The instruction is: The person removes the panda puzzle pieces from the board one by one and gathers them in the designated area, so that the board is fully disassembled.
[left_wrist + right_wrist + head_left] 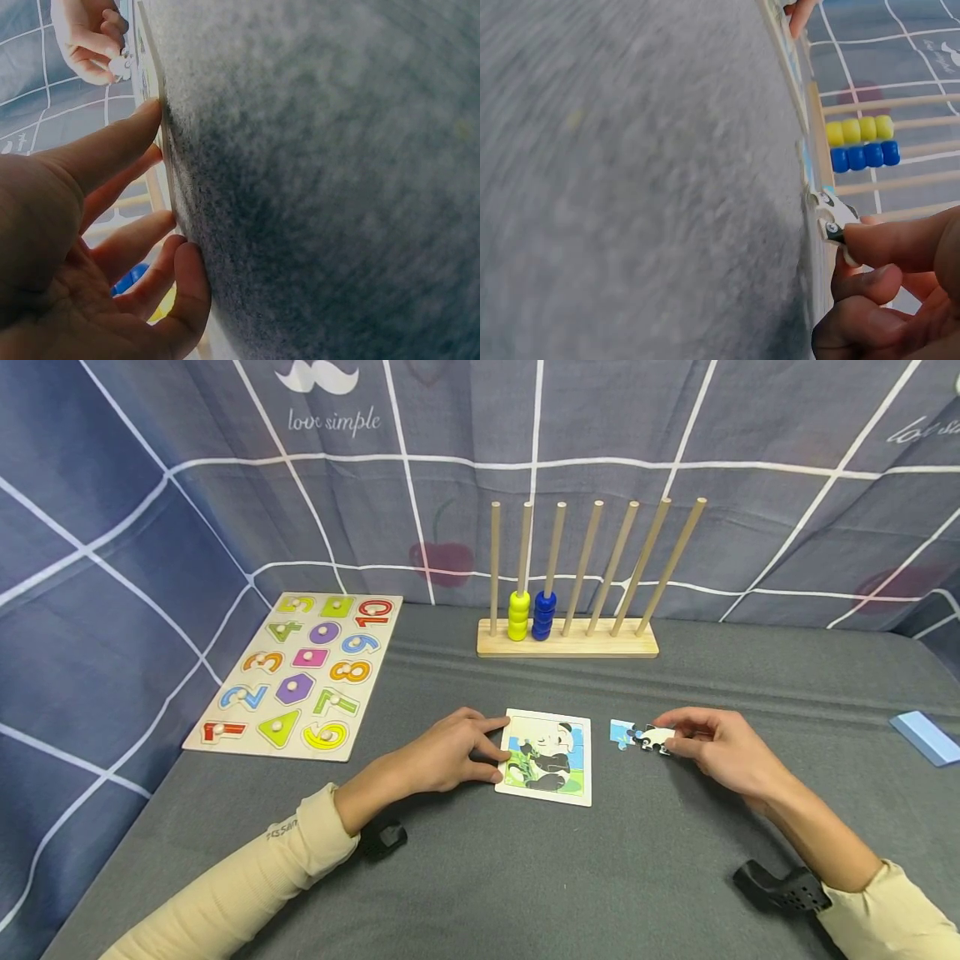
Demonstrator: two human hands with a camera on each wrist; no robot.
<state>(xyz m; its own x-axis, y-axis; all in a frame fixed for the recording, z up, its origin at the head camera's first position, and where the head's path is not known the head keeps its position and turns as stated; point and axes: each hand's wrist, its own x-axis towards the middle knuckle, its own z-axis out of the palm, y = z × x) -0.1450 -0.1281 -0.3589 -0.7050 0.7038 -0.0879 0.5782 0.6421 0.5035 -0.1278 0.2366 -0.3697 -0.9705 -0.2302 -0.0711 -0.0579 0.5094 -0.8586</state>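
A square panda puzzle board [551, 799] lies on the grey cloth in front of me, with panda pieces in its frame. My left hand [457, 752] rests at its left side, thumb and fingertips touching the edge. In the left wrist view those fingers [120, 154] reach along the board's rim. To the right of the board, my right hand [712, 747] pinches a white-and-black puzzle piece [657, 739] between thumb and fingers. The right wrist view shows this piece [832, 217] tilted, with part of a panda's face. A blue puzzle piece [621, 732] lies just left of it.
Behind the board stands a wooden peg rack [570, 646] with yellow rings [518, 617] and blue rings [544, 617]. A number-and-shape knob puzzle [300, 710] lies at the left. A light blue block [926, 737] sits at the far right. A checked curtain [480, 427] hangs behind.
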